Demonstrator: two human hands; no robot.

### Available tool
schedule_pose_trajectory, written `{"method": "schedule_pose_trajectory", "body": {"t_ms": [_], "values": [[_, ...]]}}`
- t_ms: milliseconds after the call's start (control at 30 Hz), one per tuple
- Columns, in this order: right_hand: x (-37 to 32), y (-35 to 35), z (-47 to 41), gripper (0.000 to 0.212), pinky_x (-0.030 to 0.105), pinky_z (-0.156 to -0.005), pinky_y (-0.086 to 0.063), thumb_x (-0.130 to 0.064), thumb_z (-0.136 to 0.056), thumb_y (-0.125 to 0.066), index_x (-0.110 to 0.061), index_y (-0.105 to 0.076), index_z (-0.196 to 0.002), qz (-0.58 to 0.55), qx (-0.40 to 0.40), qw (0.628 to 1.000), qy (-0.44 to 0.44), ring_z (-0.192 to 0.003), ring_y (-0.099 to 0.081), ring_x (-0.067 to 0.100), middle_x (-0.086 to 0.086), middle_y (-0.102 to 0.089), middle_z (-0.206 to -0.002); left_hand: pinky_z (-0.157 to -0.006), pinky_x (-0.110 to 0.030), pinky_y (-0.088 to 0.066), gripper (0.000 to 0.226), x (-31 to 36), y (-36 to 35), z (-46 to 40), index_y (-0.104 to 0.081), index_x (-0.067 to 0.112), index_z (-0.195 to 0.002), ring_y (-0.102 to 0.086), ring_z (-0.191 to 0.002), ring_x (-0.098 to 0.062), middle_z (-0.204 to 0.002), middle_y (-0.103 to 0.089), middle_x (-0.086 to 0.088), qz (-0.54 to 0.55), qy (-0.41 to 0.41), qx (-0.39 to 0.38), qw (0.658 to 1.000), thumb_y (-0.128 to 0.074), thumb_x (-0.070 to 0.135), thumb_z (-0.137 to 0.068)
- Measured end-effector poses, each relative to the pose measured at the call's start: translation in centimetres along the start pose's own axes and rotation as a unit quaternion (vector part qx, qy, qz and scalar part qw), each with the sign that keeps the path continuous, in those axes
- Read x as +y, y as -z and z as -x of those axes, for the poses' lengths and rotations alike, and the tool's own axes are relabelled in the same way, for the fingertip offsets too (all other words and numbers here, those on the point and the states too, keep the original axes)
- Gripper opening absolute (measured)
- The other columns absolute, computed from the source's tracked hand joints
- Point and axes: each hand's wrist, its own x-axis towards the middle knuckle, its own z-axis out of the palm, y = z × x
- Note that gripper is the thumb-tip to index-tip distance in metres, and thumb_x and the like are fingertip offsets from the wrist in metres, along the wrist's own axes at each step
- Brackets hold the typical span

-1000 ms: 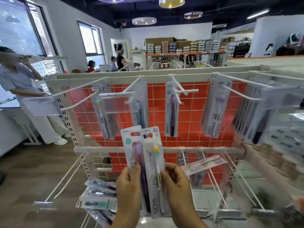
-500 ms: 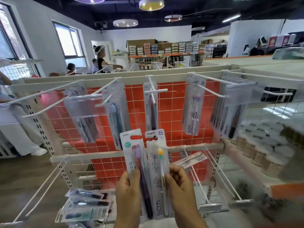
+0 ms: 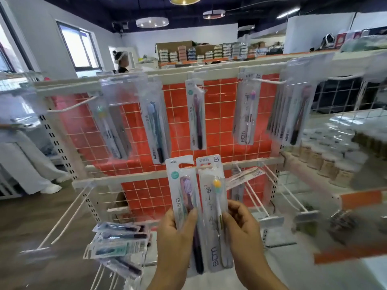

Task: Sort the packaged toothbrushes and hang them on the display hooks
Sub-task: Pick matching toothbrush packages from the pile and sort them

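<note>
My left hand [image 3: 174, 237] grips a purple toothbrush pack [image 3: 184, 195], held upright. Beside it my right hand [image 3: 243, 229] holds a white pack with a yellow-headed toothbrush [image 3: 213, 197]. Both packs stand side by side before the orange display grid [image 3: 217, 122]. On the upper hooks hang a yellow-green pack [image 3: 109, 126], a blue pack [image 3: 156, 126], a purple pack [image 3: 195, 114], a white pack with a purple head [image 3: 247, 109] and a dense row of packs [image 3: 291, 114]. A pile of loose packs [image 3: 119, 241] lies at lower left on the bottom hooks.
Long white hooks [image 3: 272, 189] stick out of the lower rail, one carrying a tilted pack [image 3: 243, 176]. Jars [image 3: 330, 160] fill the shelf at right. A person in white trousers [image 3: 27, 164] stands at left, another person [image 3: 121, 61] behind the rack.
The view has swung right and closer to the rack. Both hands keep their packs upright in front of me, now a little higher against the lower rail.
</note>
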Motion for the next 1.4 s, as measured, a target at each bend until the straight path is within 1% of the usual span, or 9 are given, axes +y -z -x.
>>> {"method": "schedule_pose_trajectory", "body": {"t_ms": [100,367,700,833,933,1000,1100,1233,1400], "values": [[0.8,0.8,1.1,0.018,0.022,-0.065,-0.054,-0.004,-0.094,-0.051,-0.015,-0.065,-0.096,-0.003,0.017,1.000,0.010,-0.080,-0.068,0.010,-0.004,-0.072,-0.082,-0.077,-0.037,-0.057,0.010,-1.3,0.5,1.0,-0.070,0.024,-0.093,-0.070,-0.086,-0.016,-0.087,-0.074,0.005,-0.019,-0.011,0.004,1.000,-0.071,0.024,-0.083],[4.0,3.8,1.9,0.015,0.011,-0.055,-0.047,0.001,-0.089,-0.055,-0.004,-0.066,-0.083,-0.003,0.029,0.998,0.053,-0.063,-0.064,0.006,0.001,-0.071,-0.069,-0.056,-0.008,-0.048,0.024,-5.6,-0.4,2.3,-0.067,0.030,-0.084,-0.069,-0.074,-0.006,-0.071,-0.073,0.015,-0.038,-0.039,-0.020,0.998,-0.075,0.009,-0.077],[12.7,5.7,1.7,0.016,0.018,-0.049,-0.043,-0.003,-0.089,-0.060,0.003,-0.065,-0.076,0.010,0.018,1.000,0.014,-0.054,-0.058,0.017,0.024,-0.066,-0.066,-0.058,-0.011,-0.050,0.038,-13.4,-1.1,2.7,-0.071,0.051,-0.061,-0.068,-0.063,-0.001,-0.066,-0.073,0.012,-0.019,-0.055,0.021,0.998,-0.086,0.016,-0.062],[14.8,6.5,1.6,0.015,0.008,-0.044,-0.040,0.006,-0.088,-0.055,0.012,-0.062,-0.076,0.002,-0.001,1.000,0.024,-0.043,-0.056,0.006,0.012,-0.062,-0.051,-0.055,-0.008,-0.048,0.052,-16.4,-2.0,2.7,-0.069,0.053,-0.054,-0.066,-0.059,0.003,-0.062,-0.072,0.012,-0.027,-0.069,0.038,0.997,-0.087,0.005,-0.062],[17.3,6.2,1.0,0.012,0.008,-0.045,-0.042,0.008,-0.087,-0.059,0.013,-0.063,-0.076,-0.010,0.000,1.000,0.020,-0.050,-0.063,0.012,0.014,-0.066,-0.054,-0.060,-0.008,-0.051,0.030,-19.0,-2.5,2.5,-0.070,0.056,-0.066,-0.068,-0.065,0.003,-0.068,-0.073,0.015,-0.002,-0.103,0.058,0.993,-0.082,0.037,-0.046],[20.1,6.4,0.4,0.012,0.013,-0.049,-0.045,0.004,-0.087,-0.062,0.006,-0.066,-0.076,0.013,0.007,0.999,0.032,-0.054,-0.064,0.016,0.014,-0.068,-0.061,-0.062,-0.008,-0.052,0.029,-22.1,-1.7,1.5,-0.075,0.049,-0.081,-0.068,-0.067,0.005,-0.069,-0.073,0.018,-0.017,-0.079,0.052,0.995,-0.077,0.039,-0.055],[23.4,7.6,-0.7,0.018,0.012,-0.052,-0.047,0.006,-0.083,-0.063,-0.006,-0.070,-0.073,0.068,0.011,0.995,0.068,-0.057,-0.065,0.013,0.008,-0.070,-0.062,-0.056,-0.011,-0.052,0.024,-26.5,-1.6,0.3,-0.076,0.014,-0.100,-0.064,-0.055,0.007,-0.057,-0.069,0.015,-0.028,-0.022,0.011,0.999,-0.069,-0.001,-0.084],[24.7,8.6,-1.9,0.010,0.016,-0.051,-0.046,-0.014,-0.081,-0.072,-0.006,-0.070,-0.075,0.000,-0.004,0.999,0.053,-0.058,-0.063,0.018,0.019,-0.067,-0.065,-0.062,-0.010,-0.051,0.033,-26.3,-3.5,0.6,-0.071,0.049,-0.061,-0.067,-0.066,0.000,-0.064,-0.071,0.013,-0.072,-0.122,0.068,0.988,-0.086,0.020,-0.067],[27.4,9.8,-4.3,0.019,0.023,-0.056,-0.047,-0.015,-0.092,-0.059,-0.014,-0.070,-0.077,0.022,-0.041,0.995,0.083,-0.061,-0.062,0.020,0.014,-0.069,-0.067,-0.058,-0.008,-0.047,0.030,-28.6,-2.6,-1.3,-0.065,0.058,-0.062,-0.065,-0.066,0.005,-0.063,-0.070,0.017,-0.064,-0.156,0.035,0.985,-0.085,0.036,-0.066]]}}
